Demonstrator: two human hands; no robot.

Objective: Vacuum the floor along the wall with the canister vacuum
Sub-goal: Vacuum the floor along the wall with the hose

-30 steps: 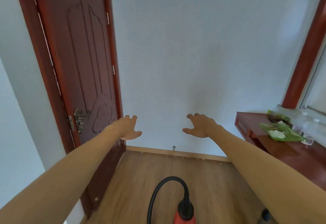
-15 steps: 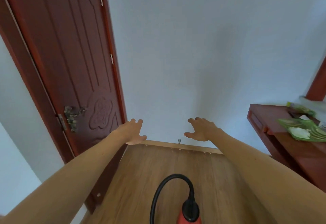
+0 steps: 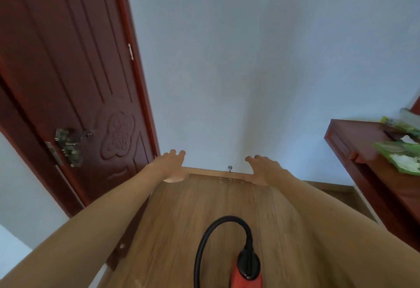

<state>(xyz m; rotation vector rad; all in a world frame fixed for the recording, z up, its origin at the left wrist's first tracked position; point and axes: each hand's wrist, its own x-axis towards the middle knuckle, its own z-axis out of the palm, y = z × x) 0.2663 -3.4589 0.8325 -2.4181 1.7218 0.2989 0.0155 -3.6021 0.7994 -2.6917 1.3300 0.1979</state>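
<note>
The red canister vacuum (image 3: 246,277) sits at the bottom edge of the view, mostly cut off. Its black hose (image 3: 218,226) arches up from it and loops down to the left. Both my arms stretch forward over the wooden floor (image 3: 193,208). My left hand (image 3: 171,165) and my right hand (image 3: 263,169) hang with relaxed, spread fingers, holding nothing, in front of the baseboard (image 3: 218,172) of the white wall (image 3: 238,72). Neither hand touches the vacuum.
A dark red door (image 3: 75,83) stands open on the left, with a metal handle (image 3: 70,144). A small doorstop (image 3: 230,168) sticks out above the baseboard. A red-brown desk (image 3: 368,162) at the right carries green packets (image 3: 402,153).
The view has tilted down and moved closer to the wall. Both hands have dropped lower toward the baseboard, still spread and empty. The vacuum has not moved.
</note>
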